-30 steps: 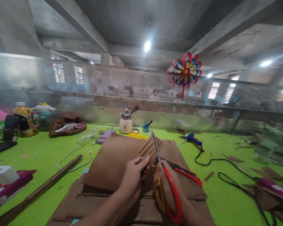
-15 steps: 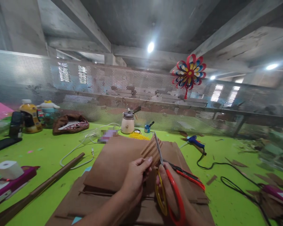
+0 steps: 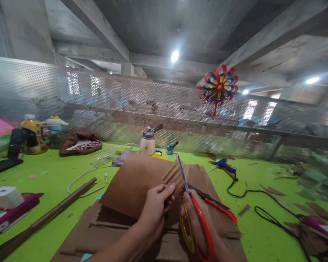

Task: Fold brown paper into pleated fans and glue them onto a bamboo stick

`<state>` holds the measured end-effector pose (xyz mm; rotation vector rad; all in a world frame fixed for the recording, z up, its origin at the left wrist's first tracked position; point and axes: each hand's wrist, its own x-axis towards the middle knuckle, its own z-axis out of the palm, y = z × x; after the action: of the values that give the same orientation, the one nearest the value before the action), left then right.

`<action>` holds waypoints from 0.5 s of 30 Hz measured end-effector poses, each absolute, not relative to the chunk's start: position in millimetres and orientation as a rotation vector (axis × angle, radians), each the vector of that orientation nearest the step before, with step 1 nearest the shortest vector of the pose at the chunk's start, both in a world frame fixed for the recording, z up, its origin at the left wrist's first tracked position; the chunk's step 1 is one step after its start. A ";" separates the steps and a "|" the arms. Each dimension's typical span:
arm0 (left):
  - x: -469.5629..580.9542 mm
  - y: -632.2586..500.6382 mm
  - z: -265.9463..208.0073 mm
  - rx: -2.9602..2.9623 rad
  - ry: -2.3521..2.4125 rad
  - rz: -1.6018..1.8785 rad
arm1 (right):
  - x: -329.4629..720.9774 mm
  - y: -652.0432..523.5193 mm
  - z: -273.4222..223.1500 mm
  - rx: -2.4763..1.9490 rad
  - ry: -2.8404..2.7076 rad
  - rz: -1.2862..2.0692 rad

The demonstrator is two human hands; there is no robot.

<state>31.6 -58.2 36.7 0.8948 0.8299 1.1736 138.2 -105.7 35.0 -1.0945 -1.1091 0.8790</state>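
Note:
Between the thumb and fingers of my left hand (image 3: 159,203) is a piece of brown paper (image 3: 172,174) with cut strips at its far end. My right hand (image 3: 196,211) grips scissors (image 3: 204,227) with one red and one yellow handle loop. Their blades lie against the right side of the strips, pointing away from me; whether they are parted I cannot make out. Under both hands lies a stack of brown paper sheets (image 3: 125,178), its top sheet lifted at the left. A black and red hand tool (image 3: 215,205) rests on the stack at the right, partly hidden.
A blue glue gun (image 3: 226,165) with a black cord lies to the right. A cream jar (image 3: 147,142) and small blue pot (image 3: 170,149) stand behind the stack. To the left are a brown roll (image 3: 62,209), purple power strip (image 3: 13,214) and white cable (image 3: 79,189).
The top sheet at the left of the stack has risen slightly. Both hands, the scissors and the strips stay nearly in place; the view has shifted a little.

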 end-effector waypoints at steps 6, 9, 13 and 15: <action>30.5 -55.1 33.1 0.920 0.831 1.180 | 137.6 -100.5 26.1 -1.113 -1.164 0.808; 30.9 -55.6 33.4 0.914 0.826 1.167 | 139.8 -99.6 23.7 -1.126 -1.215 0.798; 32.5 -57.0 34.2 0.910 0.832 1.150 | 143.6 -98.2 22.4 -1.143 -1.266 0.745; 32.9 -56.6 33.5 0.915 0.829 1.149 | 144.3 -97.3 22.8 -1.172 -1.323 0.681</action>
<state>32.9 -56.6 33.5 0.9153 0.8286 1.1494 144.3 -97.3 22.8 -1.1723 -1.3230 0.6813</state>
